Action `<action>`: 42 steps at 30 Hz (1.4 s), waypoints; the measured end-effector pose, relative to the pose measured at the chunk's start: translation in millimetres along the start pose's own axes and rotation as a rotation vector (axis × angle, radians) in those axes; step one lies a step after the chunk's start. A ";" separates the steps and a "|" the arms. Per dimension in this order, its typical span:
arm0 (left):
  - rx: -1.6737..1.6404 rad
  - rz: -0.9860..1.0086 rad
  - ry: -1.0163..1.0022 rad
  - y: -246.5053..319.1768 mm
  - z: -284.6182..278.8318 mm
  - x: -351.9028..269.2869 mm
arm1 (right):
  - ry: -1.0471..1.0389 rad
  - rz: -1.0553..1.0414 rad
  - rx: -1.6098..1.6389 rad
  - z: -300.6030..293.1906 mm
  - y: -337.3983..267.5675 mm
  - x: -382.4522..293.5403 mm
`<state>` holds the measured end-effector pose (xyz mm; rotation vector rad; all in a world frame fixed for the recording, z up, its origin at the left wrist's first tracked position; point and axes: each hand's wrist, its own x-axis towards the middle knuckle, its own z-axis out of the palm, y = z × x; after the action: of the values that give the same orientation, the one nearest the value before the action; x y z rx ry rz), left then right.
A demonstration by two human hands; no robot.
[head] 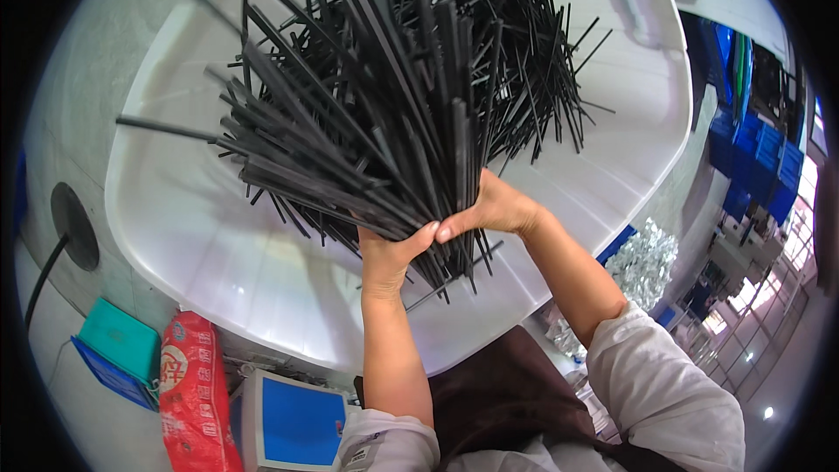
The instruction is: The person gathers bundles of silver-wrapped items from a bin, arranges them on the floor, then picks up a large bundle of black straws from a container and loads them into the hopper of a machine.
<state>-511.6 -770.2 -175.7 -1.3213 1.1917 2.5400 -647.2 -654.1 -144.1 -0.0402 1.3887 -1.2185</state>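
Observation:
A thick bundle of thin black rods or tubes (373, 111) is clasped between my two hands near its lower end. My left hand (390, 255) wraps the bundle from the left and my right hand (491, 210) from the right, the thumbs meeting in front. Above the grip the rods fan out widely; below it a few ends stick out. Behind lies a large tangled heap of similar black rods (524, 72) in a wide white plastic tub (262, 282). Most of my fingers are hidden behind the bundle. Whether the rods are hollow is unclear.
Left of the tub is a black round disc with a cable (75, 226). Below it stand a teal bin (121, 334), a red printed sack (193, 393) and a blue-topped box (301, 423). On the right are shiny silvery strips (645, 265) and blue crates (757, 154).

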 end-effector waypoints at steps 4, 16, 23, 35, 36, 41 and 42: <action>-0.270 -0.162 0.057 -14.9 0.2 -26.5 | 0.000 0.012 -0.289 14.2 17.0 -17.5; -0.473 -0.141 0.192 24.0 -67.1 58.9 | 0.156 0.123 -0.300 64.7 -14.1 118.0; -0.397 -0.199 0.237 -32.2 -22.2 -59.6 | -0.145 0.231 -0.306 50.3 45.5 -16.7; -0.333 0.039 0.117 77.7 -78.4 47.1 | -0.019 0.027 -0.034 97.2 -30.6 100.5; -0.308 -0.002 0.095 58.7 -73.3 27.2 | -0.100 0.118 -0.076 84.4 -13.9 78.7; -0.711 -0.611 0.167 -61.4 -26.6 -96.9 | -0.063 0.671 -0.386 86.9 22.7 -37.8; -0.701 -0.557 0.191 -54.0 -24.7 -95.8 | -0.081 0.615 -0.385 87.4 20.5 -34.8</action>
<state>-414.3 -719.9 -148.8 -1.7193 -0.1367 2.4839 -560.4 -675.5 -108.5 0.0654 1.4045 -0.4309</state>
